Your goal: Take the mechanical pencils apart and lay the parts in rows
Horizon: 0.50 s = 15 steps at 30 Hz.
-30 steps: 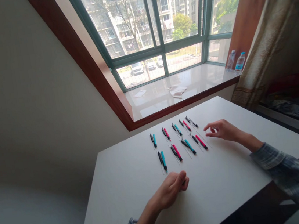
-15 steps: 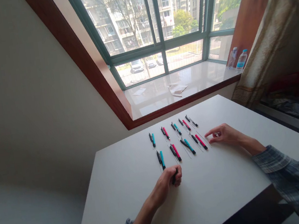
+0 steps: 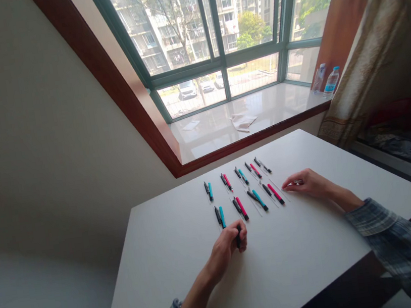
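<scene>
On the white table (image 3: 189, 258) lie two rows of pen parts: several pairs of a black piece beside a blue one (image 3: 222, 216) or a red one (image 3: 241, 208). My left hand (image 3: 228, 242) is closed round a small black pen piece (image 3: 238, 238), just in front of the near row. My right hand (image 3: 306, 183) rests on the table right of the near row, fingers pinched on something small and clear that I cannot make out. Both sleeves are plaid.
A window sill (image 3: 226, 136) behind the table carries a white cloth (image 3: 243, 121) and, at its right end, two water bottles (image 3: 327, 81). A brown curtain (image 3: 369, 44) hangs at the right. A bare wall stands at the left.
My left hand has slid forward to the near row, and the black piece now shows in its grip. My right hand has lowered onto the table and pinched shut.
</scene>
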### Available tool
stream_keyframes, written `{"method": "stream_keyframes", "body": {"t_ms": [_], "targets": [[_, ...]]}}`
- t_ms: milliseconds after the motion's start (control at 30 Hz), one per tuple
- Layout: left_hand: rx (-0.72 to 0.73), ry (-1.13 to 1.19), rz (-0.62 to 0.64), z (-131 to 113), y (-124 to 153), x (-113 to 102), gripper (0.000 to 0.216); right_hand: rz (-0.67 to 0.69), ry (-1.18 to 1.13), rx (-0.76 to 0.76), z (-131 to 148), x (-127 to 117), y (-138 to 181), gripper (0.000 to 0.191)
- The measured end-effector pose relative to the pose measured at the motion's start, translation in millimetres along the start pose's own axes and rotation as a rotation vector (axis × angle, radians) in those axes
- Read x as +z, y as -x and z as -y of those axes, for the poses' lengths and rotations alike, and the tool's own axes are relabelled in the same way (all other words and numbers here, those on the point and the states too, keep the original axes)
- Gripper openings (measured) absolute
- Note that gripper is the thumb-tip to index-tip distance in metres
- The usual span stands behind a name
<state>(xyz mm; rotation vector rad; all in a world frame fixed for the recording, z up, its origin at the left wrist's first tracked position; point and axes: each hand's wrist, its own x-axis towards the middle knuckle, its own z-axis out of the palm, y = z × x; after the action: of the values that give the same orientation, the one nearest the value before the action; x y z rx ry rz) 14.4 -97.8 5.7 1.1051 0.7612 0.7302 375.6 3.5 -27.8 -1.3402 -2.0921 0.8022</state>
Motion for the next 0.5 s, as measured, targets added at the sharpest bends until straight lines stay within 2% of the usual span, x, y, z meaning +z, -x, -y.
{"method": "stream_keyframes", "body": {"t_ms": [500], "targets": [[-0.019,0.005,-0.030,2.7,-2.0,0.3,0.028,0.018,-0.003,0.040,5.4,-4.3,3.7,0.034]]}}
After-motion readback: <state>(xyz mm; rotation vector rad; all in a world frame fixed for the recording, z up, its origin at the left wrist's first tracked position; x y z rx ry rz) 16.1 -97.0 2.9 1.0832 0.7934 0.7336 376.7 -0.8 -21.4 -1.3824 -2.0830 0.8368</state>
